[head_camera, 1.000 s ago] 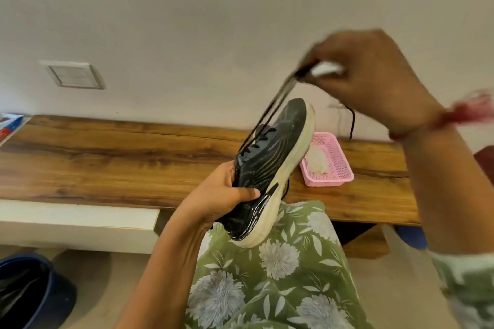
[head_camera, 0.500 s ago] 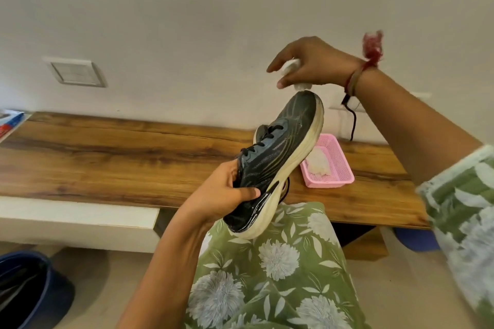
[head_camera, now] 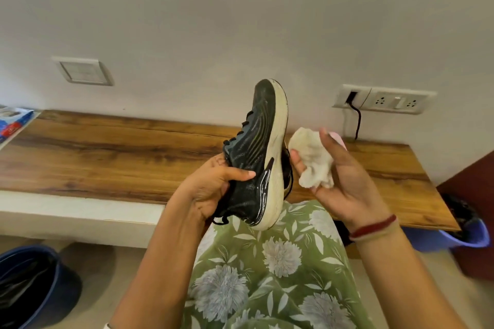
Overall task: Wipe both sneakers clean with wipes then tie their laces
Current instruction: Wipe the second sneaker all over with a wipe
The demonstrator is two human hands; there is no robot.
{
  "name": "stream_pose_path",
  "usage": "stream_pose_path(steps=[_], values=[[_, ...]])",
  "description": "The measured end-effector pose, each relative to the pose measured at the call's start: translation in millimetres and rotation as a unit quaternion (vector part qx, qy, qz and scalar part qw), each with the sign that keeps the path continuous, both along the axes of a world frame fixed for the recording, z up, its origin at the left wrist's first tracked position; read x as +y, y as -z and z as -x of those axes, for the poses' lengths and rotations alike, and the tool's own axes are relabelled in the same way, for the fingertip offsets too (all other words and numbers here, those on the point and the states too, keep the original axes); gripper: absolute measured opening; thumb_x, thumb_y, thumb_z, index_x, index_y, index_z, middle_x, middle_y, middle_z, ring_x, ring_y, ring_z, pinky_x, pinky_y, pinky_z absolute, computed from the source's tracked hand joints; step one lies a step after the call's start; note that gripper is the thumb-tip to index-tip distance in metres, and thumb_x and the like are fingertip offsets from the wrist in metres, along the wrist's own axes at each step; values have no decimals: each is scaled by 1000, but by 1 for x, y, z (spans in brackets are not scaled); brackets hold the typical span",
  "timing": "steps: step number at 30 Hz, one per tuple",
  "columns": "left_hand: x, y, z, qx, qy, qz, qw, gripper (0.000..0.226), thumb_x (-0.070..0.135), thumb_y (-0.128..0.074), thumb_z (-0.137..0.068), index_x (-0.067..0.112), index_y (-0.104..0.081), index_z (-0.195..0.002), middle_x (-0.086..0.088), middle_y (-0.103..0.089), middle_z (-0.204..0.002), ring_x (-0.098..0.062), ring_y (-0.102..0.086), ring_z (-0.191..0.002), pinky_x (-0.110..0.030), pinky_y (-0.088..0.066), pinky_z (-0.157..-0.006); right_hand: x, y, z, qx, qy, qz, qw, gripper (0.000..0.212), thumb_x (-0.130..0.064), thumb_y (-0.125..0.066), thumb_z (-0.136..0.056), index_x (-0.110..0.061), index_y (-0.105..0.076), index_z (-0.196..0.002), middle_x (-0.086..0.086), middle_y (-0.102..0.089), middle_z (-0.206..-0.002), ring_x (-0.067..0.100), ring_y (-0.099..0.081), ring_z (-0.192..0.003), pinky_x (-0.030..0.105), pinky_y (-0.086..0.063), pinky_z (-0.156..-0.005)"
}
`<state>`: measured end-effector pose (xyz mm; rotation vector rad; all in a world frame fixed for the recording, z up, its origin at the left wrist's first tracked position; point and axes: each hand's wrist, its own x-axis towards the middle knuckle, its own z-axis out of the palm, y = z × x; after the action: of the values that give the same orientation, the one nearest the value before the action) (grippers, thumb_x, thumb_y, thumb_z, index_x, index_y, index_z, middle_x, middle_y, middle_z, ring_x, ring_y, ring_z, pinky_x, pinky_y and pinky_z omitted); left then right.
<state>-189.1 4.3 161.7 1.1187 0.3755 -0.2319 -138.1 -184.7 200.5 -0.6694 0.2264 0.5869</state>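
- Left hand [head_camera: 211,189]: grip closed round the heel end of the black sneaker [head_camera: 256,152], thumb laid across its side.
- Sneaker is held above the lap [head_camera: 267,262], toe up, white sole facing right. One lace end [head_camera: 220,220] hangs loose below the heel.
- Right hand [head_camera: 344,181]: palm up, just beside the sole, grip curled round a crumpled white wipe [head_camera: 312,160]. Cannot tell whether wipe and sole touch.
- Wooden counter [head_camera: 107,152] lies behind both hands.
- Black cable [head_camera: 357,120] is plugged into the wall socket [head_camera: 385,100].
- Blue bin [head_camera: 29,286] stands on the floor, lower left.
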Motion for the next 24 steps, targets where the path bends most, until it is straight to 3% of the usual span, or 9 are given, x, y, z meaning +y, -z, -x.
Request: stream_pose_path(steps=[3,7,12,14,16,19,21,24], values=[[1,0,3,12,-3,7,1000,47,-8,-68,-60,4,-63,-105,-11,-73,-94,-23,-70,-83,-33,-56,-72,3,12,15,27,19,18,999,39,0,-61,-75,-1,-57,-114,19,-67,-112,30,-67,-99,43,-56,-80],[-2,0,1,19,5,17,1000,39,-14,-64,-65,5,-62,-99,-13,-72,-92,-25,-70,-80,-33,-58,-69,8,21,21,29,0,52,998,31,7,-56,-77,-1,-60,-106,21,-69,-105,33,-68,-97,45,-55,-81],[-6,-4,-4,14,10,8,1000,35,-21,-57,-74,4,-63,-97,-14,-71,-90,-24,-70,-77,-32,-60,-69,11,22,8,-115,34,175,977,32,3,-54,-88,-6,-57,-119,14,-68,-110,25,-68,-97,35,-58,-77],[-6,-6,-5,12,7,9,1000,33,-21,-56,-74,4,-63,-95,-13,-72,-87,-24,-70,-76,-32,-59,-69,8,24,0,-233,76,293,924,28,-2,-57,-89,-14,-59,-115,5,-67,-106,20,-65,-97,29,-57,-78],[-6,-7,-8,13,-4,19,1000,33,-19,-58,-72,5,-63,-93,-11,-72,-84,-23,-70,-74,-33,-59,-69,2,25,-7,-401,96,429,804,23,-4,-58,-91,-22,-62,-104,-4,-66,-96,9,-62,-90,20,-52,-75],[-3,-9,-12,12,-9,46,999,42,-12,-62,-63,5,-63,-101,-12,-72,-90,-24,-70,-79,-35,-57,-72,2,33,-11,-566,73,527,630,24,1,-59,-88,-15,-67,-103,-6,-65,-102,1,-58,-93,11,-45,-81],[-2,-11,-15,15,-12,75,997,48,-9,-63,-64,4,-62,-110,-15,-70,-98,-26,-69,-85,-37,-58,-78,4,38,-11,-605,52,536,586,24,-2,-57,-84,-12,-69,-102,-4,-65,-108,2,-56,-101,12,-43,-88],[-2,-14,-19,21,-23,117,993,47,-6,-62,-66,3,-64,-112,-16,-70,-103,-25,-68,-87,-36,-57,-83,5,39,-16,-603,37,526,598,26,-7,-54,-83,-14,-70,-103,-4,-66,-105,1,-57,-100,12,-43,-87]])
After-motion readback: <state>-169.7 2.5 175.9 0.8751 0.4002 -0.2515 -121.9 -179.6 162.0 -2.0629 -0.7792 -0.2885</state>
